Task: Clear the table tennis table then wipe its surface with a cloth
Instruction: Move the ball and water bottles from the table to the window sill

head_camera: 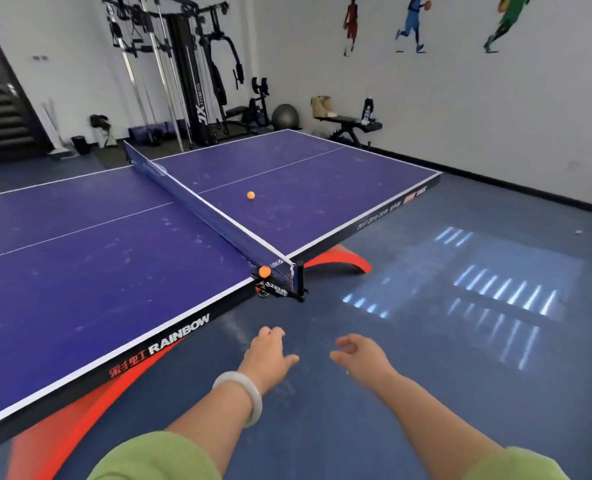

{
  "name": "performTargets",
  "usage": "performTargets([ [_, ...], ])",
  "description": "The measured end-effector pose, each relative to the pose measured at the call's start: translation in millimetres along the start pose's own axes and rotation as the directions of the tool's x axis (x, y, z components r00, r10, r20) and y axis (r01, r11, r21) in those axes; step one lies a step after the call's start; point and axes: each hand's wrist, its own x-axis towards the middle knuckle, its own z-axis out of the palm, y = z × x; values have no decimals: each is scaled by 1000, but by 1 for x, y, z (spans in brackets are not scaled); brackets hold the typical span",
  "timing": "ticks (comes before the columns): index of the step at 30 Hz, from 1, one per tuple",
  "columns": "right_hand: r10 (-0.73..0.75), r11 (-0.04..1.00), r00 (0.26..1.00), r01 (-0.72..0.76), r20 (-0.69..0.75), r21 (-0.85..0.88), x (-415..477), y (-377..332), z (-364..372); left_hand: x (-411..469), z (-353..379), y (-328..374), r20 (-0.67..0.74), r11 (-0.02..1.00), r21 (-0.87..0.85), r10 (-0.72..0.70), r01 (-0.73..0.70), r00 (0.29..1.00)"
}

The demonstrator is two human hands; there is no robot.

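The blue table tennis table (80,265) fills the left and middle, its surface marked with pale smudges. A net (211,216) crosses it. One orange ball (250,195) lies on the far half. Another orange ball (264,271) rests at the near end of the net, by the net post (300,277). My left hand (270,355), with a pale bangle on the wrist, hovers over the floor just off the table's side edge, fingers loosely apart and empty. My right hand (358,355) is beside it, also empty with curled, parted fingers. No cloth is in view.
Red curved table legs (343,261) stick out onto the blue floor. A weight machine (190,71), a grey exercise ball (285,116) and a bench (353,124) with a bottle stand along the back wall. Stairs rise at the far left.
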Motion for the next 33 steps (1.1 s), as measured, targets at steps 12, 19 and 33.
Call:
performTargets([
  [12,-27,998,999,29,35,-59,220,-65,-26,210,-38,-36,-74,966,-207,-175,157,982],
  [19,-68,986,979,96,193,-137,320,-80,-21,286,-38,-55,-126,912,-288,-339,293,932],
  [33,-68,954,825,218,561,-205,472,-116,-24,373,-5,-46,-227,806,-341,-570,484,790],
])
